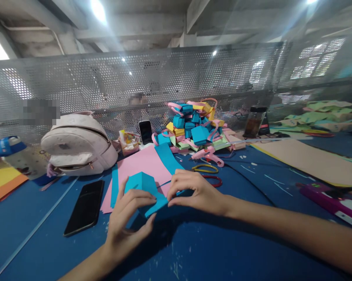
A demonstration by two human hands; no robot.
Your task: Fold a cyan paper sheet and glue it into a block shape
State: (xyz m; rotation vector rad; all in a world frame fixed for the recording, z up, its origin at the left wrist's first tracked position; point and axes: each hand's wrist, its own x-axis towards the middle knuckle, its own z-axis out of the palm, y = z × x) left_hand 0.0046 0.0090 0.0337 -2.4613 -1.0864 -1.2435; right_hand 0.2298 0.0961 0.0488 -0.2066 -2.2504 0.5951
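A folded blue paper box (143,184) is held up above the table, tilted, with an open flap toward the right. My left hand (129,218) wraps round its near left side, fingers across the front and thumb under the lower edge. At the flap's right corner, my right hand (190,191) pinches the paper between thumb and fingers. Behind the box lie pink paper sheets (141,160) with a blue paper strip (169,158) over them. Yellow-handled scissors (205,168) and a red handle loop (214,180) lie just beyond my right hand.
A pink glue gun (208,155) rests before a heap of paper boxes (190,125). To the left are a black phone (85,207), a white backpack (78,144) and a bottle (24,158). A purple power strip (334,201) and beige sheets (304,156) lie right.
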